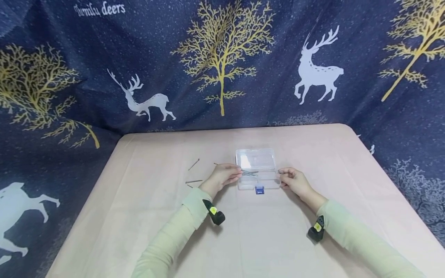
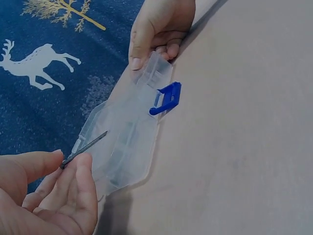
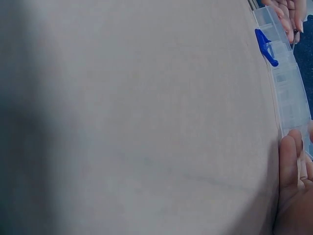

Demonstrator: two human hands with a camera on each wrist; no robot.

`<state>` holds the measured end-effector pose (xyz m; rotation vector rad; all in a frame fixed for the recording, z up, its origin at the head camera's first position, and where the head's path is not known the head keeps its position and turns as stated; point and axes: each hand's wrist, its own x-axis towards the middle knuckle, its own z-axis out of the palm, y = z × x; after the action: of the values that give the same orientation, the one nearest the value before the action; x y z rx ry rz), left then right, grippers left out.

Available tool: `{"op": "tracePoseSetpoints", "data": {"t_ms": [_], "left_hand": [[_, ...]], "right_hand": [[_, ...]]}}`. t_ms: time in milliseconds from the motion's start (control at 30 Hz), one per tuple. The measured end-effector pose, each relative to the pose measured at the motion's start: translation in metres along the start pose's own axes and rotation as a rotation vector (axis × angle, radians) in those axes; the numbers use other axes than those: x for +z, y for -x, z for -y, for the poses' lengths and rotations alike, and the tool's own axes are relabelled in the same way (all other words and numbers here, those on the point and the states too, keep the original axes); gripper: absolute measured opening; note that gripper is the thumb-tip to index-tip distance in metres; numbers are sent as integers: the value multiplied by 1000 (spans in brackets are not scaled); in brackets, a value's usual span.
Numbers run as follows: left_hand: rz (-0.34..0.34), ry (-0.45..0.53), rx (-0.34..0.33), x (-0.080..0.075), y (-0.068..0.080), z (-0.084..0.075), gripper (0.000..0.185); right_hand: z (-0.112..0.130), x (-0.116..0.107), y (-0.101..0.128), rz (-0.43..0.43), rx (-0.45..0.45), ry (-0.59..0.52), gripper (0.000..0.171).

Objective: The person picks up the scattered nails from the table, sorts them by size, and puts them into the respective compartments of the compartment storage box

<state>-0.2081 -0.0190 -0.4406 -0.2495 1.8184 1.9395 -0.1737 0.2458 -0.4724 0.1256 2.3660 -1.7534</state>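
A clear plastic box (image 1: pixel 259 183) with a blue latch (image 1: pixel 259 190) lies with its lid (image 1: pixel 257 159) raised at the back. My left hand (image 1: pixel 222 177), at the box's left side, pinches a dark metal nail (image 2: pixel 85 148) between thumb and fingers. The nail's pointed end reaches over the box. Other thin metal lines show there in the head view; whether they lie inside is hard to tell. At the opposite end, my right hand (image 1: pixel 294 181) grips the box's edge, thumb on top, as the left wrist view shows.
Loose nails lie on the pale cloth-covered table (image 1: pixel 139 216) left of the box, one nail (image 1: pixel 194 164) farther back and another nail (image 1: pixel 193 181) nearer. One more partly shows behind my left hand. A dark blue curtain (image 1: pixel 257 104) hangs along the table's far edge.
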Motion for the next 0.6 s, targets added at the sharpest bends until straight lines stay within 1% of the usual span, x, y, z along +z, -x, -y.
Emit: {"op": "tracePoseSetpoints", "data": {"t_ms": [200, 400, 533, 600], "left_hand": [[5, -19, 6, 3, 1, -3, 33], [22, -23, 0, -2, 6, -10, 33], [23, -48, 25, -7, 9, -13, 33], [11, -88, 46, -10, 9, -14, 33]], "right_hand": [[-1, 1, 0, -5, -6, -4, 37], [-4, 3, 0, 3, -11, -10, 39], [-3, 2, 0, -6, -16, -4, 37], [-2, 1, 0, -6, -22, 0, 37]]}}
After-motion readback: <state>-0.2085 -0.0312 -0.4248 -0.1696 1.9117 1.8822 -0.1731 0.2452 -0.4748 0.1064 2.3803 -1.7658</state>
